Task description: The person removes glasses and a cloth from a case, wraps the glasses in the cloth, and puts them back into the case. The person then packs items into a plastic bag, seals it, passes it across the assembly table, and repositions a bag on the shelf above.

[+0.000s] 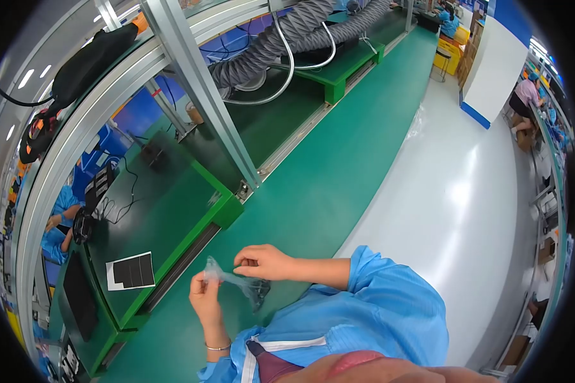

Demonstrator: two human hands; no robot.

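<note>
Near the edge of the green worktop (326, 191), a clear plastic bag (239, 282) with something dark in its lower end hangs between my hands. The fingers of my left hand (206, 297) are pinched on the bag's upper end. My right hand (265, 262) is beside the bag on the other side, its fingers curled together; what they hold, if anything, is too small to make out. The dark contents lie below my right hand, close to my blue sleeve.
A white sheet with dark shapes (131, 271) lies on the raised green shelf (172, 210). A metal post (204, 96) rises beyond my hands, with grey ducts (268, 48) behind. A co-worker's blue sleeves (61, 204) show at the left.
</note>
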